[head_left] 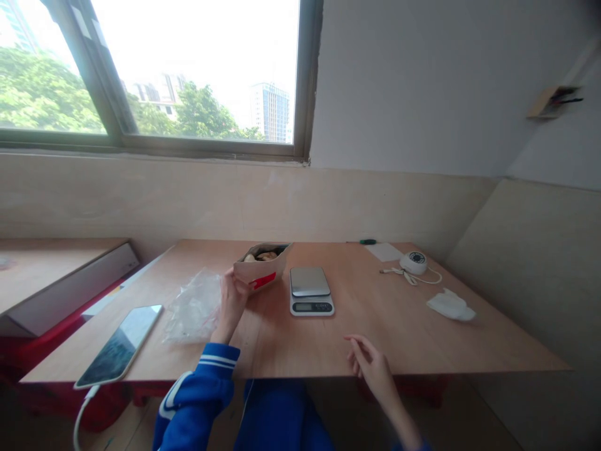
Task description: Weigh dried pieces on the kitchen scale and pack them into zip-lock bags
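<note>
Hands are held well apart; a paper food box (pixel 260 266) is gripped by the left hand (pixel 231 304) beside a digital scale (pixel 312 291); the right hand (pixel 370 366) is kept empty, fingers loosely curled, near the plywood table (pixel 422 326) edge.

The food pieces (pixel 261 256) inside the paper box (pixel 257 273) show only partly above its rim, and the left hand (pixel 232 300) hides the box's near corner. The readout on the digital kitchen scale (pixel 310 307) is too small to read. The white cable (pixel 81 423) runs off the lower edge, and the wall-mounted holder (pixel 554 102) is too blurred to identify.
</note>
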The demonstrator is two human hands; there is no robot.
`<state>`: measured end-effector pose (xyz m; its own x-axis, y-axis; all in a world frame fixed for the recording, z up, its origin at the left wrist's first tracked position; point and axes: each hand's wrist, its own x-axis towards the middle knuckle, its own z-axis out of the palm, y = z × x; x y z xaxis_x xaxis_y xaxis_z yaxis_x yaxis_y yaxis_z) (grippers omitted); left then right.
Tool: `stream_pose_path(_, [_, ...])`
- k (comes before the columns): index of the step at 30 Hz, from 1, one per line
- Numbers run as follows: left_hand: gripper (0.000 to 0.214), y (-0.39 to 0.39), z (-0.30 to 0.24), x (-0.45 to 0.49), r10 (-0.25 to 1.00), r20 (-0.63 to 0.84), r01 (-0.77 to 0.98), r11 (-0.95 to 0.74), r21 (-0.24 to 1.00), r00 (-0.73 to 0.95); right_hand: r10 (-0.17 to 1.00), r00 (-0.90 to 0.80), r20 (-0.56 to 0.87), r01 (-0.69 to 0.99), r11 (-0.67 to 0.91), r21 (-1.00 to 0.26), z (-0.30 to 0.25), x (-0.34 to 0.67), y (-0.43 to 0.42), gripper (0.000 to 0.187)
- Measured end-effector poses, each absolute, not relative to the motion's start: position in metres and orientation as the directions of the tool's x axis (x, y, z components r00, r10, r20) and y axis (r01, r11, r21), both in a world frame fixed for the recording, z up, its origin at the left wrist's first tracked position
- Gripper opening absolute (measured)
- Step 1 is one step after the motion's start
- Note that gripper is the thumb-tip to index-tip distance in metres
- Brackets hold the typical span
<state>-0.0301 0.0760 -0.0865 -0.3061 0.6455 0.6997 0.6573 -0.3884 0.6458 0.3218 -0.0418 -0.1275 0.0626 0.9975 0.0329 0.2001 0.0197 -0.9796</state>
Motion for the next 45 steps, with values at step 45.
stream_pose_path(45, [0.044,0.054,-0.06,-0.082,0.835,0.447,0.944,0.247,0.219,-0.322,0.999,-0.006,-0.052,0.118,-0.051,-0.992,-0.118,0.324,-0.03,0.057])
